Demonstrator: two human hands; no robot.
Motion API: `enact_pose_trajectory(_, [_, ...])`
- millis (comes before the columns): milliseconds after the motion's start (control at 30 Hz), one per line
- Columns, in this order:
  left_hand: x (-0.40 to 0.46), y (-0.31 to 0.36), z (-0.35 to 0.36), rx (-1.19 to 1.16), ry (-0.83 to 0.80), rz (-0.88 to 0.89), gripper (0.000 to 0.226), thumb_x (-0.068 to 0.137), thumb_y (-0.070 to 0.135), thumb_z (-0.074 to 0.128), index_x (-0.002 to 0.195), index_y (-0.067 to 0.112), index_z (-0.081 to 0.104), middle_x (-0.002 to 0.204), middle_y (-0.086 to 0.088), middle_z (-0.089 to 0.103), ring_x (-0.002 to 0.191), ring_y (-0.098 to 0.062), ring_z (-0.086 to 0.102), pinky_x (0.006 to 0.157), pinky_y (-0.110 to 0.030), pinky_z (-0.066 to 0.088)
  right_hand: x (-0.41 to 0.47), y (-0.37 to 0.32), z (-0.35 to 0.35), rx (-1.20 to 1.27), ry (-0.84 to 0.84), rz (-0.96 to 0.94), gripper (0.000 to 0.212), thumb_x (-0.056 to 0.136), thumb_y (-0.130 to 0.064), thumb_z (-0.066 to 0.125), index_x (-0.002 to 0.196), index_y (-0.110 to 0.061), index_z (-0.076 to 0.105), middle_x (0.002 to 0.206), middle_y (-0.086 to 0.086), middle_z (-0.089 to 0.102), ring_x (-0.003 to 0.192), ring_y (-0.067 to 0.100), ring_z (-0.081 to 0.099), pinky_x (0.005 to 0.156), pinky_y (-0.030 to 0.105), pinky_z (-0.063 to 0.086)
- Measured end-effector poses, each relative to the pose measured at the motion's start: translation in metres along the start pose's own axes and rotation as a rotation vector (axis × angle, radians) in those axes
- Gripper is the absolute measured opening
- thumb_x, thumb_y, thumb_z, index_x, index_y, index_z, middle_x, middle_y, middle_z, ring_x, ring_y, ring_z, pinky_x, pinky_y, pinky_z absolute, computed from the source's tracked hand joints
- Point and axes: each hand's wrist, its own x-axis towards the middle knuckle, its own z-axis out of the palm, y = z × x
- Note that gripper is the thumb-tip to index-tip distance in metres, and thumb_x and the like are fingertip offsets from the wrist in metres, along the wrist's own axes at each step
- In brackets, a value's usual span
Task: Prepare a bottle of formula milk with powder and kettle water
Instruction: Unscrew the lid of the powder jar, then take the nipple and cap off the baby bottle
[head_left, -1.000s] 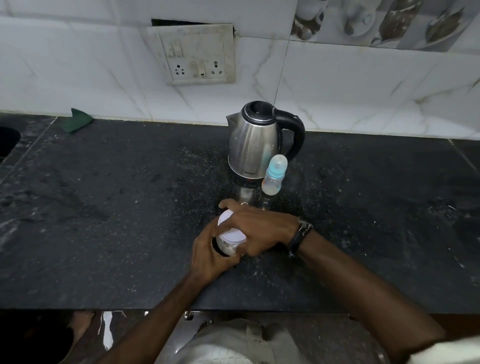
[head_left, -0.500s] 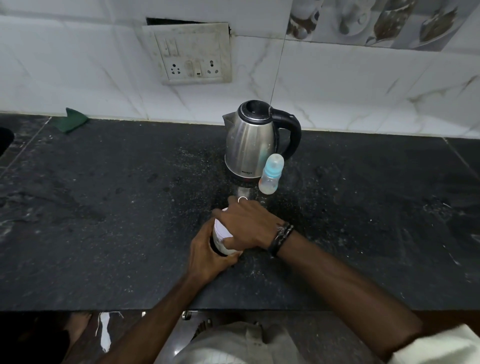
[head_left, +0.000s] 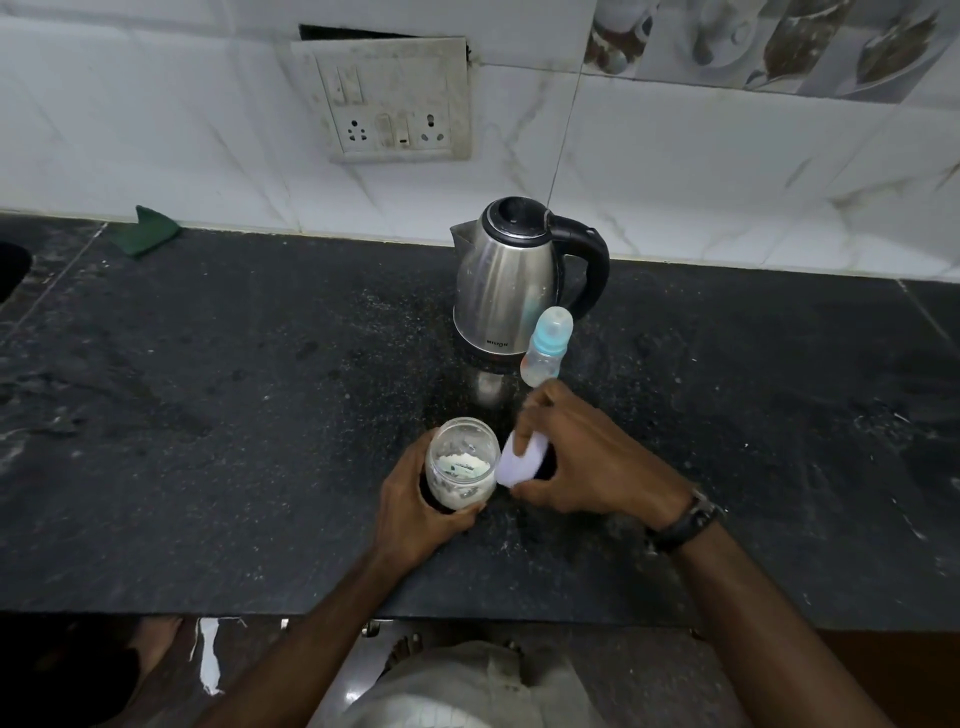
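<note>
While left hand (head_left: 415, 512) grips jar (head_left: 460, 467), base hidden, right hand (head_left: 587, 462) grasps half-covered lid (head_left: 522, 460)

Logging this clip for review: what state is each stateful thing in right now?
powder jar: open, upright on the counter, part-filled with powder
white lid: off the jar
left hand: gripping the jar
right hand: holding the lid
baby bottle: capped, upright
kettle: lid shut, upright
wall socket: nothing plugged in

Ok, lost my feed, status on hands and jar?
Left hand holds open jar. Right hand holds lid, off beside it. Bottle capped by kettle. Nothing in the way.
</note>
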Motion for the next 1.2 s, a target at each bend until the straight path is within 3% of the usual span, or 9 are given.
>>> enact_pose_trajectory(167, [-0.001,-0.008,0.000,0.031,0.011,-0.010,0.095,0.054,0.024,0.098,0.137,0.016,0.053,0.131,0.005,0.064,0.121,-0.011,0.060,0.100,-0.042,0.052,-0.031,0.030,0.041,-0.046,-0.098,0.117,0.032,0.069,-0.044,0.081,0.092,-0.023,0.071,0.121,-0.007,0.051,0.107,0.011,0.055,0.088,0.024,0.046])
enact_pose_trajectory(267, [-0.001,-0.009,0.001,0.034,0.009,0.000,0.096,0.054,0.026,0.098,0.139,0.017,0.052,0.132,0.004,0.063,0.122,-0.011,0.060,0.100,-0.043,0.052,-0.039,0.036,0.081,-0.059,-0.097,0.127,0.031,0.073,-0.041,0.078,0.097,-0.022,0.076,0.138,-0.006,0.050,0.120,0.018,0.052,0.098,0.032,0.045])
enact_pose_trajectory(367, [-0.001,-0.008,0.002,0.031,0.007,-0.015,0.098,0.055,0.029,0.098,0.140,0.017,0.051,0.133,0.005,0.063,0.123,-0.010,0.059,0.100,-0.042,0.052,-0.040,0.038,0.113,-0.033,-0.040,0.132,0.028,0.067,-0.042,0.075,0.088,-0.023,0.080,0.138,-0.006,0.056,0.120,0.024,0.055,0.094,0.039,0.046])
enact_pose_trajectory(433, [-0.002,-0.007,0.002,0.036,0.008,-0.024,0.098,0.055,0.030,0.098,0.140,0.018,0.051,0.134,0.005,0.062,0.124,-0.009,0.058,0.100,-0.041,0.052,-0.039,0.037,0.124,-0.053,-0.011,0.128,0.029,0.065,-0.047,0.075,0.082,-0.024,0.080,0.140,-0.007,0.057,0.119,0.023,0.056,0.092,0.038,0.046])
enact_pose_trajectory(667, [-0.003,-0.005,0.004,0.031,0.018,-0.035,0.099,0.055,0.034,0.097,0.140,0.018,0.051,0.134,0.007,0.062,0.124,-0.008,0.058,0.100,-0.038,0.052,-0.038,0.032,0.142,-0.090,0.033,0.103,0.044,0.059,-0.045,0.082,0.097,-0.028,0.070,0.137,-0.002,0.053,0.117,0.027,0.056,0.090,0.039,0.042])
enact_pose_trajectory(800, [-0.003,-0.009,0.004,0.044,0.019,-0.038,0.100,0.055,0.033,0.097,0.142,0.016,0.050,0.136,0.005,0.061,0.126,-0.010,0.057,0.101,-0.044,0.051,-0.033,0.033,0.129,-0.073,-0.003,0.124,0.066,0.060,-0.072,0.067,0.109,-0.027,0.066,0.146,-0.004,0.043,0.127,0.021,0.047,0.100,0.038,0.033])
enact_pose_trajectory(900, [-0.004,-0.008,0.005,0.045,0.033,-0.035,0.100,0.054,0.033,0.097,0.141,0.017,0.050,0.135,0.005,0.061,0.125,-0.010,0.058,0.101,-0.043,0.051,-0.023,0.034,0.108,-0.039,0.096,0.151,0.071,0.063,-0.084,0.049,0.100,-0.027,0.069,0.135,-0.008,0.054,0.116,0.016,0.056,0.095,0.035,0.039])
enact_pose_trajectory(1067, [-0.003,-0.010,0.004,0.050,0.020,-0.042,0.103,0.053,0.035,0.099,0.142,0.020,0.049,0.136,0.007,0.061,0.125,-0.011,0.058,0.101,-0.045,0.051,0.009,0.053,0.071,0.095,0.429,0.226,0.036,0.084,-0.055,0.064,0.092,-0.020,0.067,0.098,-0.003,0.066,0.087,0.014,0.063,0.078,0.037,0.054])
enact_pose_trajectory(1200, [-0.004,-0.008,0.004,0.062,0.018,-0.036,0.103,0.053,0.033,0.099,0.142,0.020,0.049,0.136,0.009,0.061,0.125,-0.007,0.057,0.102,-0.041,0.051,0.042,0.066,0.039,0.117,0.588,0.343,0.031,0.086,-0.038,0.071,0.105,-0.015,0.064,0.104,0.005,0.067,0.094,0.022,0.064,0.079,0.035,0.052])
